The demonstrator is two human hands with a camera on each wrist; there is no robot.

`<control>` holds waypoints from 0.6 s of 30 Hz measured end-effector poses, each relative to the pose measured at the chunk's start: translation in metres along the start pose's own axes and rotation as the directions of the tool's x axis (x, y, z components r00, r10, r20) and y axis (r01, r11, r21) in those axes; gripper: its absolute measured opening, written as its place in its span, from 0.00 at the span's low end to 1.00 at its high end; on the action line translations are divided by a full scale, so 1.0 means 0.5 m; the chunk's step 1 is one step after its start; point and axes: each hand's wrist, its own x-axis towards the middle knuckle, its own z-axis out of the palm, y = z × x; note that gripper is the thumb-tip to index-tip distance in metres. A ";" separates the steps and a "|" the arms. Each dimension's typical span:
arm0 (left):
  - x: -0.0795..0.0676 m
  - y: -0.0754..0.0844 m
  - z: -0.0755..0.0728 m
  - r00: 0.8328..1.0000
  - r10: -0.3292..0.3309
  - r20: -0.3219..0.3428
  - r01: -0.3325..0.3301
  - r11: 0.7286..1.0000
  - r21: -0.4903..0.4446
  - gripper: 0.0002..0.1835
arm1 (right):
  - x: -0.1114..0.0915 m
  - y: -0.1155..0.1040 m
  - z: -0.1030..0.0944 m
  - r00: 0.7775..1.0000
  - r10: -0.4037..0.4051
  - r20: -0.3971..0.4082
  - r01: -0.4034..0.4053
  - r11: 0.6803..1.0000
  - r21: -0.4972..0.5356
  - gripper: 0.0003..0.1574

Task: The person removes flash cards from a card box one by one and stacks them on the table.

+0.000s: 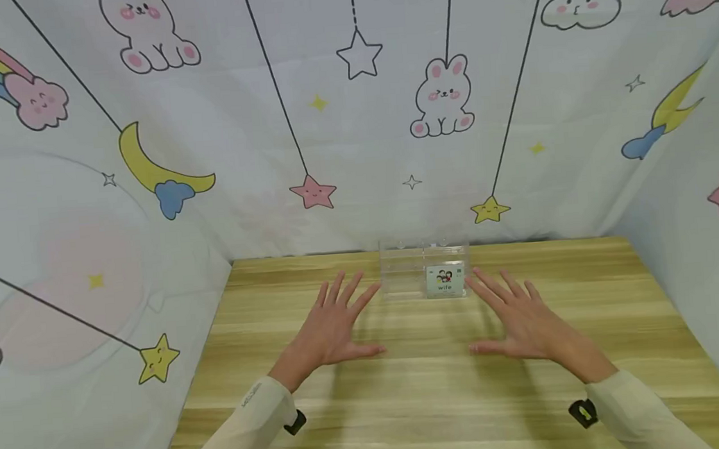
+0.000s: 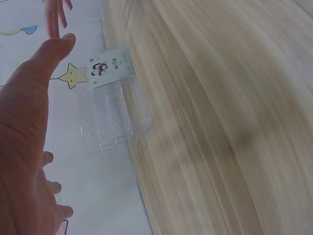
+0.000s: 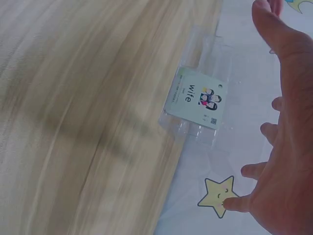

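A clear plastic card holder (image 1: 403, 277) stands at the back of the wooden table, divided into two columns of tiers. In its front right slot sits a pale green card (image 1: 445, 280) printed with "wife" and a small cartoon of people. My left hand (image 1: 332, 324) hovers to the left of the holder, fingers spread, thumb pointing inward, holding nothing. On the other side my right hand (image 1: 523, 321) mirrors it, fingers splayed, its fingertips near the card's right edge in the head view. In the left wrist view the holder's left column (image 2: 115, 115) shows no card.
Wood-grain table (image 1: 423, 415) spreads out in front of the holder. A white cloth (image 1: 365, 127) printed with stars, bunnies and moons hangs behind the table and along both sides. Dark bands (image 1: 295, 422) with small devices sit at both wrists.
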 end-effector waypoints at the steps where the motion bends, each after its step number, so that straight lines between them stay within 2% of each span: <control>1: 0.005 -0.004 0.000 1.000 -0.001 -0.015 0.001 1.000 -0.026 0.62 | 0.002 0.004 0.001 1.000 -0.001 -0.009 0.001 1.000 -0.001 0.71; 5: 0.027 -0.021 0.003 0.997 -0.029 -0.069 0.017 0.986 -0.167 0.64 | 0.015 0.017 0.002 0.998 -0.018 -0.055 0.019 1.000 0.015 0.70; 10: 0.060 -0.041 0.020 0.989 -0.088 -0.116 0.042 0.936 -0.351 0.64 | 0.036 0.023 -0.001 0.996 -0.011 -0.083 0.018 0.996 0.091 0.68; 14: 0.084 -0.048 0.042 0.983 -0.131 -0.127 0.049 0.861 -0.506 0.64 | 0.050 0.027 -0.001 0.996 0.018 -0.088 -0.002 0.985 0.174 0.66; 18: 0.107 -0.052 0.070 0.973 -0.193 -0.129 0.066 0.762 -0.644 0.63 | 0.061 0.033 0.005 0.993 0.046 -0.112 -0.017 0.967 0.254 0.63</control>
